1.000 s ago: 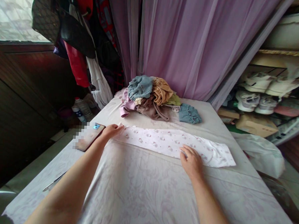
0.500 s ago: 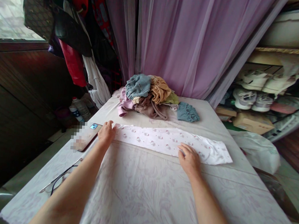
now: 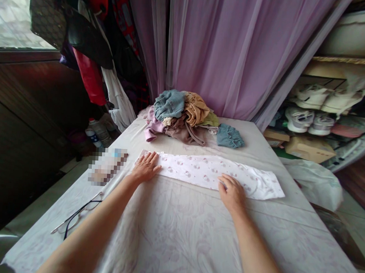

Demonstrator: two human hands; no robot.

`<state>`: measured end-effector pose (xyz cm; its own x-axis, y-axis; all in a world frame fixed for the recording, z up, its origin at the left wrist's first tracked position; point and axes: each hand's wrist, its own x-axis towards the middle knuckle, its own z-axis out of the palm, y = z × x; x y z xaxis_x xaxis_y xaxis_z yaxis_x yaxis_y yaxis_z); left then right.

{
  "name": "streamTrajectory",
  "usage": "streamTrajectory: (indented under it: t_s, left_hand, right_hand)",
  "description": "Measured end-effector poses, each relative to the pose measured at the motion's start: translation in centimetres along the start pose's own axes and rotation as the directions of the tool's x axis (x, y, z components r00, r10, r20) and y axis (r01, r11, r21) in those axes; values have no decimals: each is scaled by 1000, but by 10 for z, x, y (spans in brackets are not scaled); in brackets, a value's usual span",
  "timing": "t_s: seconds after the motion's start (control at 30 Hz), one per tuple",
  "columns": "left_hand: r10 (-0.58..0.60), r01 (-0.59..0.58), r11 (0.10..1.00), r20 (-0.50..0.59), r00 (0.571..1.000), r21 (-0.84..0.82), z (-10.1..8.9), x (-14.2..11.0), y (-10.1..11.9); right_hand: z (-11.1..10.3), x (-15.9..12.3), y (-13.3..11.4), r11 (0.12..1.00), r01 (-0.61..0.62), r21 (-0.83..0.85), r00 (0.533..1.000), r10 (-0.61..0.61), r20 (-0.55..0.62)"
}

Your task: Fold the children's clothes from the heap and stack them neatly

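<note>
A white garment [image 3: 196, 170] with a small reddish print, looking like trousers folded lengthwise, lies as a long flat strip across the bed-like surface. My left hand [image 3: 145, 168] rests palm down on its left end, fingers stretched out and thumb apart. On the near edge, right of the middle, my right hand [image 3: 232, 191] lies with fingers slightly bent, pressing on the cloth without gripping it. Beyond the strip sits a heap of crumpled clothes [image 3: 183, 116] in denim blue, tan, brown and pink. Blue shorts [image 3: 230, 136] lie folded at the heap's right.
A phone [image 3: 107, 167], blurred out, and a pair of glasses [image 3: 74, 216] lie on the patterned sheet [image 3: 177, 230] at the left. Purple curtains [image 3: 217, 52] hang behind. A shelf with shoes [image 3: 308, 118] stands at the right, bags [image 3: 89, 42] hang at the left.
My left hand has moved right from the garment's left tip onto its surface and now lies flat with fingers spread. My right hand and the garment have hardly moved.
</note>
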<state>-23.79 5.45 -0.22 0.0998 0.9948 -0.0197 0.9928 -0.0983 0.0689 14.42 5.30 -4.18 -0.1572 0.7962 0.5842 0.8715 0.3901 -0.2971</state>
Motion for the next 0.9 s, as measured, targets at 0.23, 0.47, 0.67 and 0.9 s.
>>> streamTrajectory:
  t_s: [0.23, 0.47, 0.67, 0.9]
  left_hand:
    - [-34, 32, 998, -33, 999, -47, 2, 1, 15]
    - [-78, 75, 996, -85, 993, -41, -3, -3, 25]
    - [-75, 73, 997, -104, 992, -18, -3, -5, 27]
    - [-75, 72, 997, -126, 989, -22, -2, -5, 27]
  right_hand:
    - [-1, 24, -27, 999, 4, -35, 986, 2, 167]
    - [8, 100, -18, 990, -53, -129, 946, 91, 312]
    - [14, 144, -7, 978, -11, -209, 812, 131, 569]
    - [12, 152, 0, 971, 87, -223, 777, 74, 625]
